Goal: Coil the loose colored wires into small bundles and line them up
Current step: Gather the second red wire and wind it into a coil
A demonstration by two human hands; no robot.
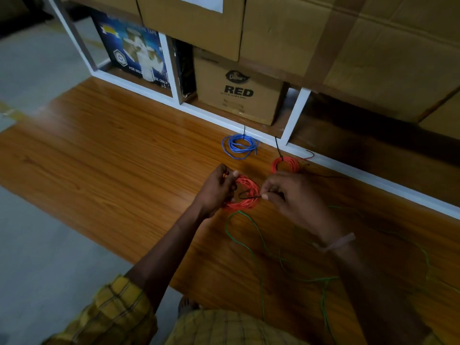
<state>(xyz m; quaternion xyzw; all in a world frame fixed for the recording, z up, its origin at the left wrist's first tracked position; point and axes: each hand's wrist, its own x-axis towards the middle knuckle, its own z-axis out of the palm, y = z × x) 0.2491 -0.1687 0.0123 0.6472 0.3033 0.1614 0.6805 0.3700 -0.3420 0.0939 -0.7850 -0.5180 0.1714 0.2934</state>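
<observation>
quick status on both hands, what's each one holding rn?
Left hand: closed grip on the orange coil.
Right hand: pinching the black tie across that coil.

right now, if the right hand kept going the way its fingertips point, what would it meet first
The right hand, pinching a black tie, points left across the orange wire coil. It would probably meet that coil's strands first, then the left hand gripping the coil's far side; depth is unclear.
</observation>
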